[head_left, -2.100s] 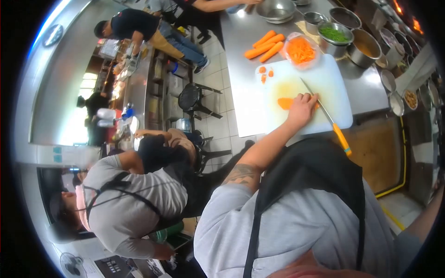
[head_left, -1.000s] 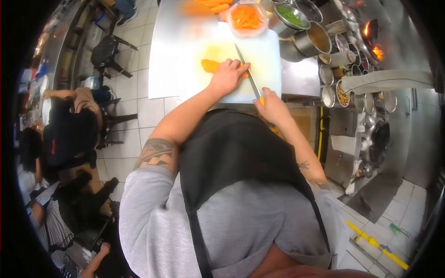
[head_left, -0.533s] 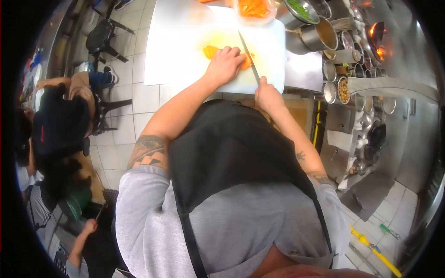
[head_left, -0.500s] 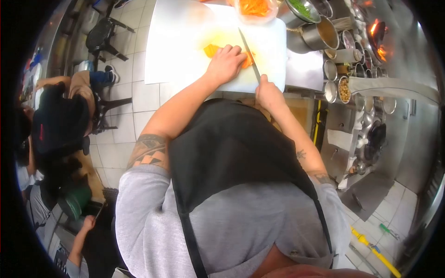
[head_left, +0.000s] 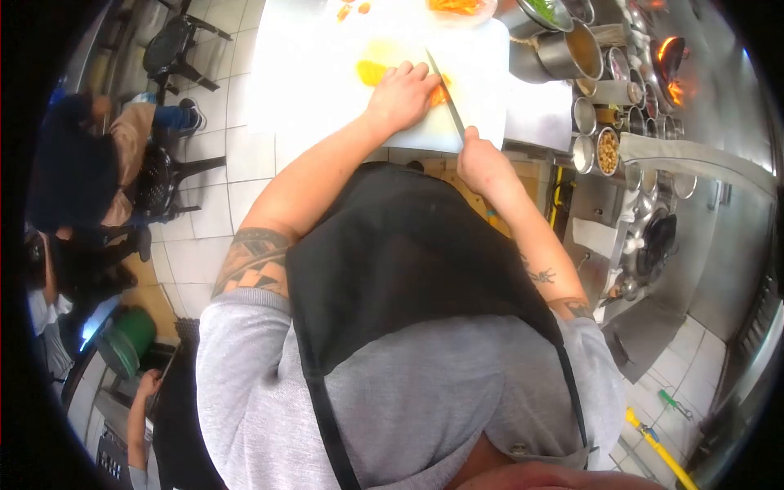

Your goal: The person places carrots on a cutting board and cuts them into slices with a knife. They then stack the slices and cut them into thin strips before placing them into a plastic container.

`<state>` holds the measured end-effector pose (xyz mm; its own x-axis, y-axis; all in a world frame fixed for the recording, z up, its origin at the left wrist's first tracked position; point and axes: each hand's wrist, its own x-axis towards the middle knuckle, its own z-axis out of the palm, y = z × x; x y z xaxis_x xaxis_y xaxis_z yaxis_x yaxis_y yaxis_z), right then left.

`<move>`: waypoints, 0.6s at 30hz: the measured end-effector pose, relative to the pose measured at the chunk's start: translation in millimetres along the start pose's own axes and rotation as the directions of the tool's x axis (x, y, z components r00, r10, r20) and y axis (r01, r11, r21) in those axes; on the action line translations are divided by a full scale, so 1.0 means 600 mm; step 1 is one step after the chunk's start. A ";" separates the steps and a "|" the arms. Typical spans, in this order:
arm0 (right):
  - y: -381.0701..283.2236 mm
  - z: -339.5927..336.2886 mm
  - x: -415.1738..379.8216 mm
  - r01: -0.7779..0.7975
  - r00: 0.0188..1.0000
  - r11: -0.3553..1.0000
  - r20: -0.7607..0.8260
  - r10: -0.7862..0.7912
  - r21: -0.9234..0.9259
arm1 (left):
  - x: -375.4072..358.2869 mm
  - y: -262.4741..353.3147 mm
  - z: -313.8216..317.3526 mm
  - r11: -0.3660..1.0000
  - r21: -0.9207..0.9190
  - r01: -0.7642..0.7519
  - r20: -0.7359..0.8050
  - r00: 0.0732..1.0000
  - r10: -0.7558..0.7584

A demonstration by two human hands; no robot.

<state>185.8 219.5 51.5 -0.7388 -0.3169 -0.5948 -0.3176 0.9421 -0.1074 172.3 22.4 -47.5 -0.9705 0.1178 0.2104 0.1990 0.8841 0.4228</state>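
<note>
Left hand, fingers curled, presses the carrot; at its four o'clock, right hand grips the knife.

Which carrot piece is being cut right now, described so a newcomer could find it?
Start at the white cutting board at the top of the view. The left hand presses down there on a carrot piece, with the knife in the right hand alongside. Unlike the small bits farther up the board, it lies under the fingers.
</note>
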 end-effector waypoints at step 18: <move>-0.010 -0.002 0.042 0.009 0.999 1.000 -0.043 -0.008 0.026 | -0.001 0.000 0.005 1.000 -0.012 0.006 0.001 1.000 -0.006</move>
<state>168.2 205.9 38.1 -0.7611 -0.3290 -0.5590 -0.3089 0.9416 -0.1337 172.4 23.4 -50.2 -0.9719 0.1129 0.2068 0.1946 0.8791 0.4350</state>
